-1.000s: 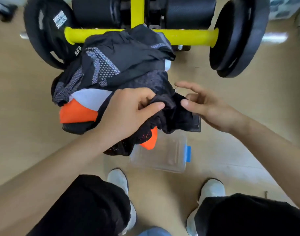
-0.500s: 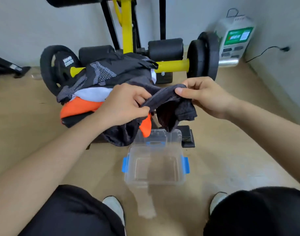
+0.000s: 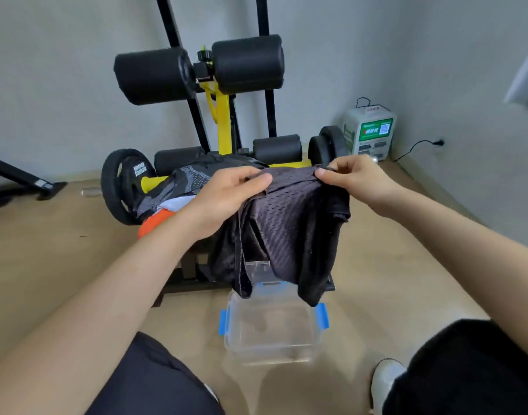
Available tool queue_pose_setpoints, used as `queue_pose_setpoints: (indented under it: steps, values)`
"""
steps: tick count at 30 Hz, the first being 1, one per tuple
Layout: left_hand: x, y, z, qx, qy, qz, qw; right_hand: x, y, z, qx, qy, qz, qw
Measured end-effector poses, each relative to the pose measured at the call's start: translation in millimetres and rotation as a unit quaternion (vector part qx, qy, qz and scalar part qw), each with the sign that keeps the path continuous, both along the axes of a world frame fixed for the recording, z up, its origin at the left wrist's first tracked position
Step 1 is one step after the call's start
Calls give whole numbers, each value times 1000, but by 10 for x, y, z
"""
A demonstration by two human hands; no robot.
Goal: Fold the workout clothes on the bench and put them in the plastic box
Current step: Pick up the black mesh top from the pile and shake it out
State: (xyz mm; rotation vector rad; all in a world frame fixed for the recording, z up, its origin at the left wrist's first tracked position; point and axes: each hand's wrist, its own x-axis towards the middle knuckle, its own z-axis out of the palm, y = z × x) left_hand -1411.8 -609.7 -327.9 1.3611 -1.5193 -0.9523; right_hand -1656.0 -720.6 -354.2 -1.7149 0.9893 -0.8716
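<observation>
A dark mesh garment (image 3: 289, 229) hangs in the air, stretched between both hands. My left hand (image 3: 226, 199) pinches its top edge on the left. My right hand (image 3: 352, 178) pinches the top edge on the right. The cloth's lower ends dangle over the far rim of a clear plastic box (image 3: 271, 327) with blue clips, which stands open on the floor. Behind my left hand a pile of clothes (image 3: 181, 187), black, grey-patterned, white and orange, lies on the bench (image 3: 190, 265), which is mostly hidden.
A yellow and black bench frame (image 3: 220, 115) with foam rollers rises behind the pile. Black weight plates (image 3: 121, 187) sit at each end of a yellow bar. A white and green device (image 3: 370, 133) stands by the right wall. My knees and a white shoe (image 3: 385, 381) flank the box.
Both hands lifted the dark mesh garment off the pile and spread it apart. My head tilted up, so the box now lies lower in view and the wall shows.
</observation>
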Motion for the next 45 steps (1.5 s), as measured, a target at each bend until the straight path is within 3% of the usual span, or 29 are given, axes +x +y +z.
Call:
queue_pose_setpoints:
  steps: [4, 9, 17, 20, 25, 34, 37, 43, 45]
  values:
    - [-77, -135, 34, 27, -46, -26, 998, -260, -100, -193, -35, 54, -33, 997]
    - [-161, -342, -279, 36, -8, 11, 999, -437, -160, -227, 3, 136, 67, 988]
    - [-403, -588, -480, 22, -11, -67, 997, -101, 0, -320, 54, 51, 181, 981]
    - [-334, -640, -542, 7, -71, -68, 995, -99, -38, -325, 13, 34, 130, 991]
    - [-126, -668, -618, -22, -251, -111, 961, -219, -152, -300, -6, -1, 49, 999]
    - [-46, -735, -589, -55, -302, 35, 951, -444, -315, -375, 1, -50, -95, 994]
    - [23, -817, -639, -44, -260, 82, 961, -455, -383, -425, -8, -25, -122, 992]
    - [-38, -822, -607, 29, -22, 79, 996, -452, -414, -546, 9, 125, -61, 990]
    - [-85, -798, -543, 38, 12, 76, 996, -415, -403, -563, 8, 155, -35, 987]
